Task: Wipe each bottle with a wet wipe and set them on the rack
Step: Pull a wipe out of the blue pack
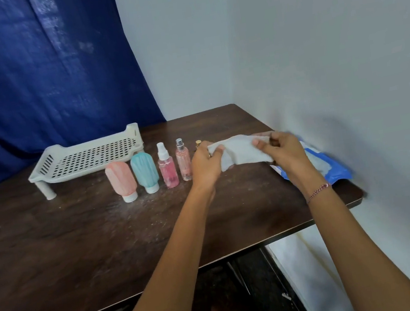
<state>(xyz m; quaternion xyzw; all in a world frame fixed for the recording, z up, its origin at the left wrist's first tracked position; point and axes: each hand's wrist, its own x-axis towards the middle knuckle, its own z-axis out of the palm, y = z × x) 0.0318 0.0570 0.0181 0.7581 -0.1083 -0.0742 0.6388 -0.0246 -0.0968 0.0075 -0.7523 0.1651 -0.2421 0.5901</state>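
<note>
Both hands hold a white wet wipe [240, 151] stretched between them above the table. My left hand [206, 164] pinches its left end and my right hand [283, 153] pinches its right end. A row of bottles stands to the left: a pink squeeze bottle [121, 180], a teal squeeze bottle [145, 174], a clear spray bottle [167, 168] with pink liquid, and a slim pink perfume bottle [184, 162]. A gold-capped bottle [198, 143] is mostly hidden behind my left hand. The cream perforated rack [86, 158] stands behind the row with nothing on it.
A blue pack of wipes [326, 165] lies by the right edge of the dark wooden table [78, 242], partly under my right hand. A white wall runs close along the right side. A blue curtain [38, 74] hangs behind the table.
</note>
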